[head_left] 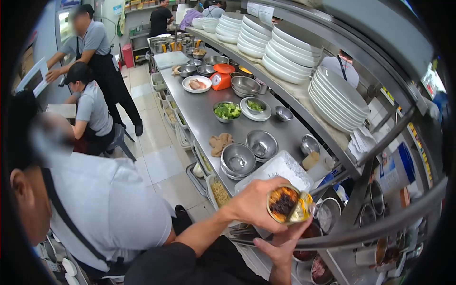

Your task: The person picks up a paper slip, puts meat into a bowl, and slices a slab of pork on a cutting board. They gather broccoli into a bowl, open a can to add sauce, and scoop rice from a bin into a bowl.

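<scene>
My left hand [254,204] grips a small steel bowl [288,205] and tips its mouth toward me; inside are dark reddish shreds and yellow pieces. My right hand [280,244] is just below it, palm up, with fingertips reaching the bowl's lower rim and nothing held. Both hands hover over the near end of a long steel counter [199,114], above round containers [316,270] of food set into it. A white tray [280,168] lies right behind the bowl.
Empty steel bowls [237,160], a bowl of broccoli [227,111], a plate of greens [255,108] and an orange scale [221,77] sit on the counter. White plates [292,54] are stacked on the shelf above. A person in a grey shirt [104,204] stands close on my left; others work farther down the aisle.
</scene>
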### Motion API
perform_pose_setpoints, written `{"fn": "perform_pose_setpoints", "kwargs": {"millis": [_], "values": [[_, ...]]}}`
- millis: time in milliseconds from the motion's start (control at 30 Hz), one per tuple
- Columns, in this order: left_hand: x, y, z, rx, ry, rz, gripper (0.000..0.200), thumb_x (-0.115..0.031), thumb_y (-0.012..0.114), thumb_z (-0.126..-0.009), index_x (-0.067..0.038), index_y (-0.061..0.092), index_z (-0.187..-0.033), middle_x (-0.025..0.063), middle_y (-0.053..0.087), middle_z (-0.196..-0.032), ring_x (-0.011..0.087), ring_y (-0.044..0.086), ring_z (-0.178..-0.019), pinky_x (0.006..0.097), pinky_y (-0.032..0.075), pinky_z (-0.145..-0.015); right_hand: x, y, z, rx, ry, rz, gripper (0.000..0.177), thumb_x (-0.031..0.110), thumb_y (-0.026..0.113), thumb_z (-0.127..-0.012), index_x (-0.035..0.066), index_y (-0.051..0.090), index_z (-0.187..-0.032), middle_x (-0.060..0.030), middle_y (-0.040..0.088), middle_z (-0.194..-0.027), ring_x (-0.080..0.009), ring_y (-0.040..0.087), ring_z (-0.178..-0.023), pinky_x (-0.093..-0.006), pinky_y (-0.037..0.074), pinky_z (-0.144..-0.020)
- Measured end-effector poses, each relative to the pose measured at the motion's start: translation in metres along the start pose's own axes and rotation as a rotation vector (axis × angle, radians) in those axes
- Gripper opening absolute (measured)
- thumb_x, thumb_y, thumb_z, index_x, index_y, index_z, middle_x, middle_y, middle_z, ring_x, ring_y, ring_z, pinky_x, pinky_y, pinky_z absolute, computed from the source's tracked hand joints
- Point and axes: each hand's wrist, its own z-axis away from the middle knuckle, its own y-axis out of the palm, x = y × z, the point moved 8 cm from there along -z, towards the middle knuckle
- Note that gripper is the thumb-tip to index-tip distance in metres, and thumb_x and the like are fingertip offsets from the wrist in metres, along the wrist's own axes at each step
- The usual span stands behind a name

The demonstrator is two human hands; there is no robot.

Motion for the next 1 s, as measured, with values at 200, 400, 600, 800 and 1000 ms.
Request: {"fn": "perform_pose_setpoints", "kwargs": {"millis": [200,400,600,800,1000], "values": [[0.038,-0.118,0.000,-0.391,-0.053,-0.207,0.071,-0.023,0.082,-0.048,0.003,0.052,-0.107,0.0111,0.065,-0.091,0.0133,0.062,-0.082,0.0265,0.049,-0.077,-0.100,-0.029,-0.003,0.121,0.412,0.236,0.072,-0.003,0.076,-0.064,0.004,0.042,-0.127,-0.0088,0.042,-0.127,-0.0190,0.055,-0.100,-0.0292,0.047,-0.075],[0.083,-0.228,0.046,-0.818,-0.265,-0.640,0.064,-0.022,0.081,-0.048,0.002,0.053,-0.101,0.0119,0.066,-0.084,0.0200,0.065,-0.076,0.0297,0.052,-0.071,-0.123,-0.051,-0.003,0.023,0.524,0.351,0.046,-0.003,0.073,-0.068,0.003,0.057,-0.110,-0.0077,0.052,-0.115,-0.0148,0.060,-0.087,-0.0243,0.047,-0.067],[0.133,-0.286,0.064,-0.901,-0.359,-0.610,0.067,-0.023,0.081,-0.048,0.002,0.052,-0.103,0.0114,0.066,-0.084,0.0198,0.065,-0.074,0.0298,0.051,-0.072,-0.167,-0.022,-0.015,0.053,0.672,0.222,0.041,-0.003,0.072,-0.070,0.003,0.058,-0.108,-0.0071,0.053,-0.113,-0.0132,0.059,-0.086,-0.0237,0.047,-0.068],[0.188,-0.360,0.076,-0.832,-0.438,-0.463,0.067,-0.013,0.081,-0.049,0.003,0.049,-0.105,0.0091,0.061,-0.087,0.0147,0.060,-0.078,0.0278,0.049,-0.075,-0.235,0.085,-0.086,0.225,0.656,0.256,0.037,0.009,0.072,-0.075,0.003,0.059,-0.110,-0.0062,0.055,-0.109,-0.0113,0.056,-0.089,-0.0232,0.047,-0.070],[0.226,-0.456,0.110,-0.787,-0.500,-0.435,0.071,-0.018,0.081,-0.049,0.002,0.046,-0.109,0.0087,0.057,-0.092,0.0163,0.057,-0.082,0.0282,0.047,-0.078,-0.348,0.229,-0.135,0.420,0.670,0.274,0.033,0.022,0.069,-0.078,0.008,0.060,-0.107,-0.0081,0.055,-0.107,-0.0187,0.057,-0.092,-0.0293,0.047,-0.074]]}}
